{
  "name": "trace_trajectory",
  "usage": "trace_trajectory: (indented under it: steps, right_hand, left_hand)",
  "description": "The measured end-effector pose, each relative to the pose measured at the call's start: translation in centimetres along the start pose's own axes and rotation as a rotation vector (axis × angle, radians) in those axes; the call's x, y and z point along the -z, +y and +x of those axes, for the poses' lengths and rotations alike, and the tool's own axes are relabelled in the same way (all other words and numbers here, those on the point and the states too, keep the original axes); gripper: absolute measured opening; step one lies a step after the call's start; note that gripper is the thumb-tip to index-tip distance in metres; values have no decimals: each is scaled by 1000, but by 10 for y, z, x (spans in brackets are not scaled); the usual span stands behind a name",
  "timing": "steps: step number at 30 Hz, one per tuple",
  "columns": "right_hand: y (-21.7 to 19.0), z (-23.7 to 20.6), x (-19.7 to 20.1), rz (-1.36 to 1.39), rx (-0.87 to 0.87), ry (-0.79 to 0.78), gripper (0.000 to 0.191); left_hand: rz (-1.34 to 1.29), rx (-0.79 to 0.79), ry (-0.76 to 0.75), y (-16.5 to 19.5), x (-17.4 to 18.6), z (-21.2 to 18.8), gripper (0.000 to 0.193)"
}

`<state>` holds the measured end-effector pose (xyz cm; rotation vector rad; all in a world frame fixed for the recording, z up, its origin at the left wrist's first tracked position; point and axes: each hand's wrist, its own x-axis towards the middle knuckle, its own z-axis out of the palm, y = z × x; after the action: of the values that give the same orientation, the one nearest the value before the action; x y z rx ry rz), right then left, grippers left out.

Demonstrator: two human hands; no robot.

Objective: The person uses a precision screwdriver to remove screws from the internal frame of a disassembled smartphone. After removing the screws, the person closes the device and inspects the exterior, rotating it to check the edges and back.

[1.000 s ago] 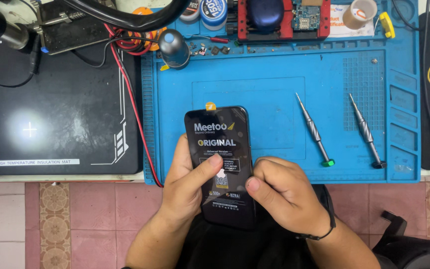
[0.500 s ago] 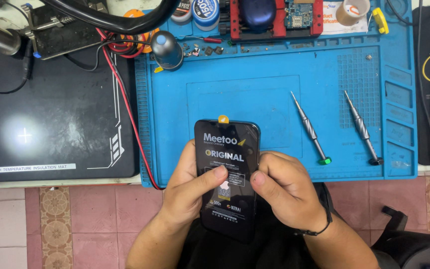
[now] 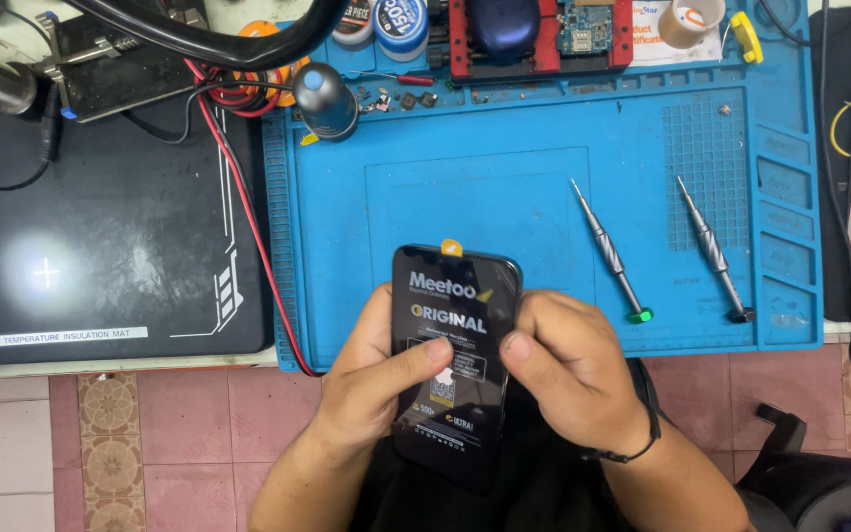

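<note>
left hand (image 3: 371, 379) + right hand (image 3: 568, 369) both gripping black phone screen panel (image 3: 453, 360), thumbs on face | blue repair mat (image 3: 504, 197) 12 o'clock | two screwdrivers (image 3: 611, 251) 2 o'clock

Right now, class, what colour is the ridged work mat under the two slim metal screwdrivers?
Blue work mat, clearest in the head view.

A black phone screen panel (image 3: 455, 365), glossy and slim with rounded corners, is held face up and roughly lengthwise away from the person, over the near edge of the blue mat. White and yellow print covers its film, and a small yellow pull tab sticks out at the far end.
</note>
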<state>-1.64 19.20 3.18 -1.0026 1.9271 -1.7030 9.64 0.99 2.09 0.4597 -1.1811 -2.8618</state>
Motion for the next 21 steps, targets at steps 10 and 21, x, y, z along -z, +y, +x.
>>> trace_trajectory:
  steps: [10,21]
  right_hand:
    - [-9,-1,-1,-73,-26,29,31]
    - [0,-4,-2,37,-19,-46,32]
  left_hand:
    - [12,10,-11,-3,-1,-4,43]
    - [5,-81,192,6,-14,8,36]
